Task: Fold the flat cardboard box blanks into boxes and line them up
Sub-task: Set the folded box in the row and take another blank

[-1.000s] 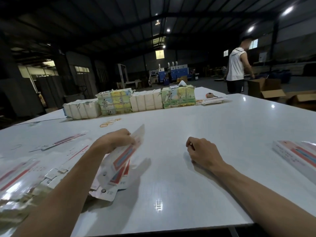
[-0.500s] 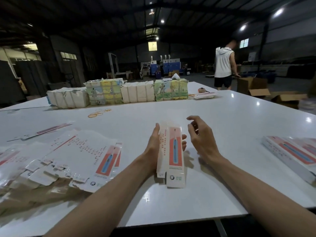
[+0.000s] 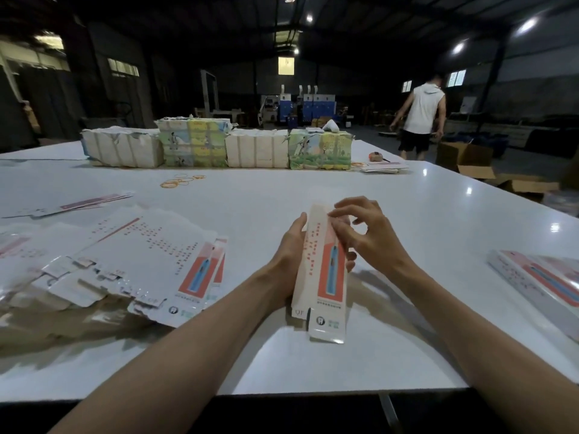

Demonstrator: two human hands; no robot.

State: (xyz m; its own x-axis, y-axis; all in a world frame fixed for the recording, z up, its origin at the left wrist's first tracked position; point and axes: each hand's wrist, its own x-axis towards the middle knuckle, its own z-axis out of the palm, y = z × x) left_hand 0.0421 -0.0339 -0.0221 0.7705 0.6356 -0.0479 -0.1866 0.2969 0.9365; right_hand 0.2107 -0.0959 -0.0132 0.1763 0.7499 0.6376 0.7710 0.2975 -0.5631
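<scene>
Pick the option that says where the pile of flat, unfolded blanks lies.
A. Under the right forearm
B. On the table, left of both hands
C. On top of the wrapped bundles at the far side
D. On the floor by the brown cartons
B: the pile of flat blanks is spread on the white table, left of the left hand and right hand, which grip one box blank.

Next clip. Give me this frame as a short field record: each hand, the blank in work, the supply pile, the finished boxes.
left hand: grips the box blank from its left side
right hand: fingers pinch the blank's upper right edge
box blank: partly folded, held over the table
flat blanks: loose pile, left of hands
folded boxes: side by side, table's right edge
</scene>
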